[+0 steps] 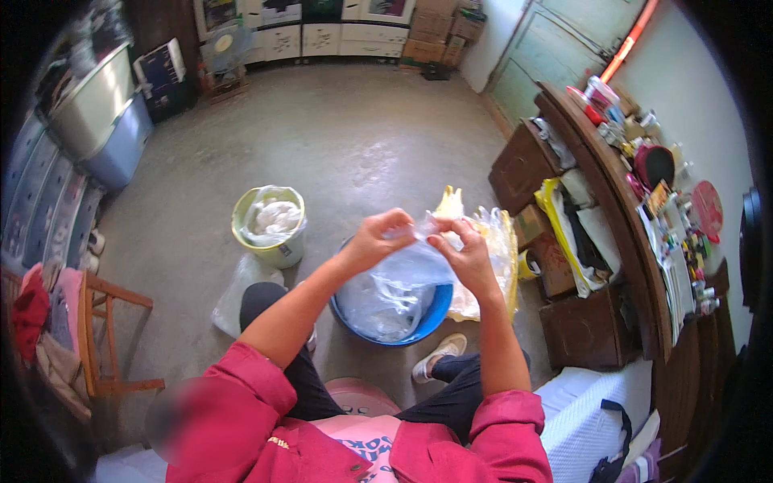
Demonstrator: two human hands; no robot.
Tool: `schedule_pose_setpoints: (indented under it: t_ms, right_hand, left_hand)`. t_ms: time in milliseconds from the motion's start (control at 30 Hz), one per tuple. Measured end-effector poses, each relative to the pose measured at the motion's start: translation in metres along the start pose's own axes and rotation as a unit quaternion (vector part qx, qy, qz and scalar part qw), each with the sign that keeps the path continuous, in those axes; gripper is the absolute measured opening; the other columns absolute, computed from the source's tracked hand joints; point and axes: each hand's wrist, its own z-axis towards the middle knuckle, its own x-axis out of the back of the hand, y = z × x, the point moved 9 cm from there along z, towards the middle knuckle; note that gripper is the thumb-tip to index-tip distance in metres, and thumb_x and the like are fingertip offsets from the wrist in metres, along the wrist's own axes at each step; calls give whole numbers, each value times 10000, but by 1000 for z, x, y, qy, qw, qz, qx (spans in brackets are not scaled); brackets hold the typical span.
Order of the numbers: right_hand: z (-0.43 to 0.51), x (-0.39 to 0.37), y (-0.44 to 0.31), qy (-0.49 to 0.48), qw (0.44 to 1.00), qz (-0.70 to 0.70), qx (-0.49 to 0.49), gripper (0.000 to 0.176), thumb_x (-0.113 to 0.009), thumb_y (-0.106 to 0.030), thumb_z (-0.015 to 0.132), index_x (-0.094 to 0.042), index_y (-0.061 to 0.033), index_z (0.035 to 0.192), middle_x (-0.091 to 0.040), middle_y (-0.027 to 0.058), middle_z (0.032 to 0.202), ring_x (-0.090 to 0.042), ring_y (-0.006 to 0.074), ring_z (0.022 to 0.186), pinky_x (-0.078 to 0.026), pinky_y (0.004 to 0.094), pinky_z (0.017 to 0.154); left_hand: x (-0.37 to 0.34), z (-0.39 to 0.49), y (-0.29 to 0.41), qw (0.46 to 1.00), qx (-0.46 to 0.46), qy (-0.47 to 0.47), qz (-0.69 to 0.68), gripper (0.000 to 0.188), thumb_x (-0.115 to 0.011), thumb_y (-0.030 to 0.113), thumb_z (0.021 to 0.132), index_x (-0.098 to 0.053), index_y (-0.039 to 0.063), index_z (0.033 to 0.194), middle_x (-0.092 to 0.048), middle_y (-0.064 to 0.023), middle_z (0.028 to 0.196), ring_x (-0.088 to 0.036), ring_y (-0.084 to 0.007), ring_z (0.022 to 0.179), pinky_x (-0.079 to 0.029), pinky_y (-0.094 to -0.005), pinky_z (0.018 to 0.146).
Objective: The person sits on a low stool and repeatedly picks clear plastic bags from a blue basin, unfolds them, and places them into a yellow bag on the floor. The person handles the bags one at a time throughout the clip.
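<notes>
My left hand (379, 240) and my right hand (464, 249) grip the gathered top of a clear plastic bag (416, 262), a short gap between them. Below them, the bag hangs over a blue plastic basin (444, 305) on the floor, which holds crumpled clear plastic. The bag's lower end merges with that plastic, so its limit cannot be told. Right of the basin lies a yellow-edged plastic sack (510, 265) with pale plastic on it. A pale green bucket (284, 253), lined with a clear bag, stands to the left with whitish contents.
Clear plastic packaging (241, 296) lies behind the bucket, near my left knee. A wooden chair (99, 326) with clothes stands at left. A dark wooden desk (634, 241) crowded with small items runs along the right. Storage bins (118, 145) and cardboard boxes (426, 45) stand farther off.
</notes>
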Motion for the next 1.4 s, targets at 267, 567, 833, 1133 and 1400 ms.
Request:
schedule_pose_setpoints:
  t_ms: [267,567,833,1133,1400]
  right_hand:
    - [17,32,-46,151,987,-41,38,111,-647,-112,908,-631,-20,967,-650,116,864,-627,213,719,-480,298,637]
    - [11,68,-98,214,910,-286,212,121,-676,-133,880,-645,-116,996,-687,101,848,-669,276,662,-505,335,533]
    - [27,74,-107,242,905,-320,145,71,-538,-216,938,-551,-159,899,-618,73,668,-645,279,567,-480,406,456]
    - [58,44,-74,56,955,-284,65,191,-578,-304,945,-656,-132,970,-673,145,765,-663,354,704,-513,404,576]
    - [63,35,-87,-79,981,-177,-20,523,-734,-457,793,-618,-67,1123,-685,175,834,-684,316,798,-523,412,705]
  left_hand:
    - [31,-16,-46,966,198,15,163,218,-769,263,792,-742,54,850,-684,-50,781,-607,-116,788,-480,-307,753]
    - [40,-29,-97,783,182,-27,595,276,-715,372,746,-751,150,906,-674,-104,1042,-571,-295,1055,-361,-485,978]
    - [58,-21,-55,836,134,148,511,715,-739,209,728,-444,105,1371,-508,-106,1329,-444,-308,1261,-327,-454,1069]
    - [23,-10,33,976,-80,118,163,800,-789,256,733,-396,91,1410,-458,-156,1385,-412,-309,1307,-315,-419,1103]
    - [23,-1,-26,991,36,101,-76,256,-723,201,870,-693,20,1048,-673,31,874,-570,-54,805,-465,-221,738]
